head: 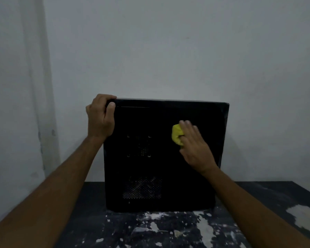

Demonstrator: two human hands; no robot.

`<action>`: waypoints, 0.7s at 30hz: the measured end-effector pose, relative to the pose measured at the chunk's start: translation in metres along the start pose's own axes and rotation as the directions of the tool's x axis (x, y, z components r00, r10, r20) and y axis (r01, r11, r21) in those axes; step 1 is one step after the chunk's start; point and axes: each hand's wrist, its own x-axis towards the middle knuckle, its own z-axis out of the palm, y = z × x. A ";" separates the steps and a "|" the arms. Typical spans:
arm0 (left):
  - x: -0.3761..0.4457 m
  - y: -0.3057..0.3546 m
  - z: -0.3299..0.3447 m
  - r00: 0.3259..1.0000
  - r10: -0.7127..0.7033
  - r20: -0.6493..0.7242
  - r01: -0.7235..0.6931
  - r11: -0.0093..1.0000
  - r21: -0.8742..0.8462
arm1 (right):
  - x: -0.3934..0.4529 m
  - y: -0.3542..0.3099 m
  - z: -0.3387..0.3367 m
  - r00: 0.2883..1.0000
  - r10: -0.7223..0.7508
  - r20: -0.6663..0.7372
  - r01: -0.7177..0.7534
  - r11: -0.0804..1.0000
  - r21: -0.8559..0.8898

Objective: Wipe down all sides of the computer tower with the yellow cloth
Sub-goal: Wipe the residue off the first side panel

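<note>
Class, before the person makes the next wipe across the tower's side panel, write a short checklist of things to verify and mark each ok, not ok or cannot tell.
1. Black metal computer tower stands upright on the paint-flecked dark table: ok.
2. Left hand grips the tower's top left corner to steady it: ok.
3. Right hand holds the crumpled yellow cloth: ok.
4. Cloth is against the facing side panel: ok.
5. Panel already free of dust: cannot tell, too dark.
6. Other sides wiped: cannot tell.

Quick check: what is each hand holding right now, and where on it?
Left hand grips the computer tower at its top left corner. Right hand presses the bunched yellow cloth against the side panel.
</note>
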 end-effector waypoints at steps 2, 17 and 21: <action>-0.004 0.003 0.004 1.000 -0.018 -0.005 0.018 1.000 0.003 | -0.032 0.015 -0.003 0.970 0.230 -0.073 -0.231 0.973 0.002; -0.005 0.006 0.004 0.999 -0.010 0.034 0.010 1.000 0.003 | 0.056 0.046 -0.016 0.546 0.775 -0.318 -0.726 0.627 0.282; 0.004 0.004 -0.005 0.997 -0.021 0.070 0.024 0.998 -0.053 | 0.070 0.007 0.006 0.766 0.548 -0.335 -0.552 0.829 0.092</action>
